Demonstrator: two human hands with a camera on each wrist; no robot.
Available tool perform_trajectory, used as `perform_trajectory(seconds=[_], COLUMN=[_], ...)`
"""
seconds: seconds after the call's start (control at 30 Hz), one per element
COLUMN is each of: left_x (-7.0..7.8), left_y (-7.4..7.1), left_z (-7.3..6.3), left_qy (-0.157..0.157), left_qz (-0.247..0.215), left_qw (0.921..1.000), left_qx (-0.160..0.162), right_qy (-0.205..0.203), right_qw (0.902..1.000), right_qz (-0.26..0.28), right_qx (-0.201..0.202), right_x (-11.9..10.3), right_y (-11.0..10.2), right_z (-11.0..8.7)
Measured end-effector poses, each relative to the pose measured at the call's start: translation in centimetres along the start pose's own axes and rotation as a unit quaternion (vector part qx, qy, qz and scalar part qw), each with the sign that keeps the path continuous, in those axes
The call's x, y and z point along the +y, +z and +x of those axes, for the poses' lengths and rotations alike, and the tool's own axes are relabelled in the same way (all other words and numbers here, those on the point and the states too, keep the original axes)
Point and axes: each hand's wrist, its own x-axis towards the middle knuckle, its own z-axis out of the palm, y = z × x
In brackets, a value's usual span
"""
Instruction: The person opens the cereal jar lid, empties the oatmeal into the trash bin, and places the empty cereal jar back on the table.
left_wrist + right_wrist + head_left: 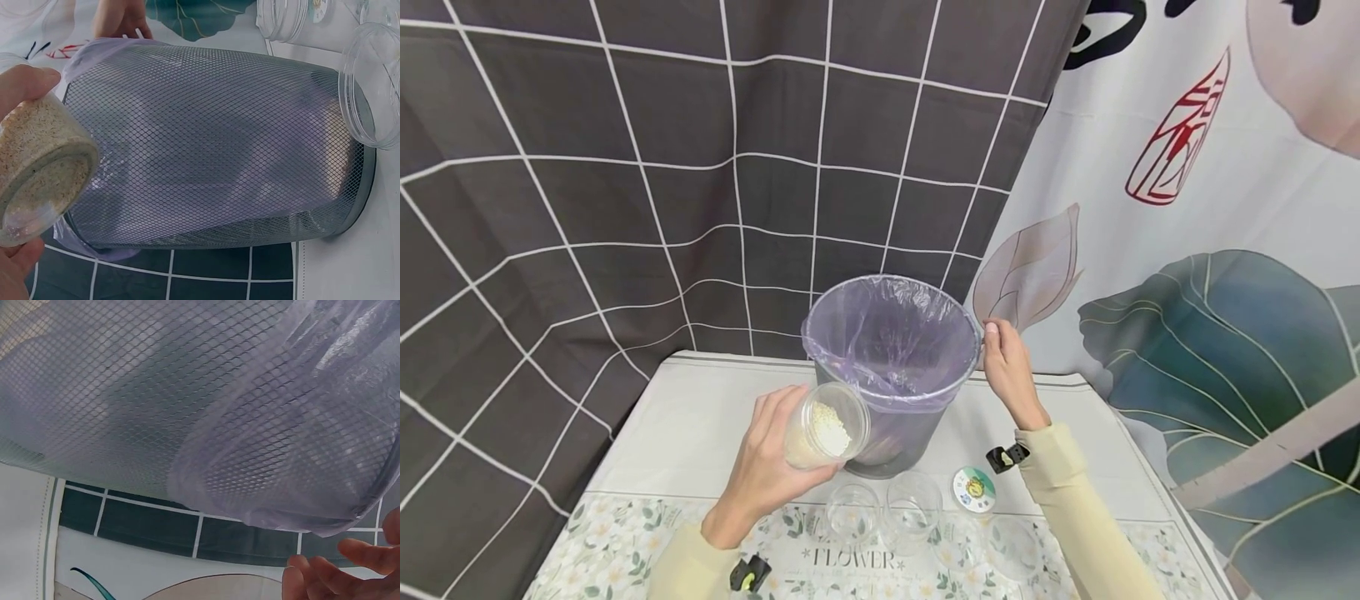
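Note:
My left hand [767, 454] grips a clear jar [47, 169] partly filled with pale, rice-like grains [829, 429]. The jar is tilted, its mouth close to the near rim of a grey mesh bin [219, 144]; the grains are still inside the jar. A thin purple bag [887, 333] lines the bin and folds over its rim. At the right side of that rim is my right hand [1009, 367], its fingers [328, 578] loosely bent close to the bag's edge. Nothing shows between those fingers.
Two clear round containers [853, 512] stand in front of the bin, with a round printed lid [973, 489] to their right. Another clear round piece [1011, 546] lies nearer. A dark gridded curtain [700, 200] hangs behind the table, a patterned cloth [1150, 317] at right.

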Motion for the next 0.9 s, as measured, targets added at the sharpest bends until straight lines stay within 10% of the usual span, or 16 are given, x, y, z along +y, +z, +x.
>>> perform_trajectory(seconds=[0.9], left_x=[-0.4], left_y=[-1.0], left_z=[1.5], left_qy=[0.02], left_qz=[0.019], left_qw=[0.9996], left_qx=[-0.007], right_qy=[0.024], right_qw=[0.9979], right_qz=[-0.021], right_qx=[-0.057], right_x=[-2.8], right_y=[1.5], right_z=[1.6])
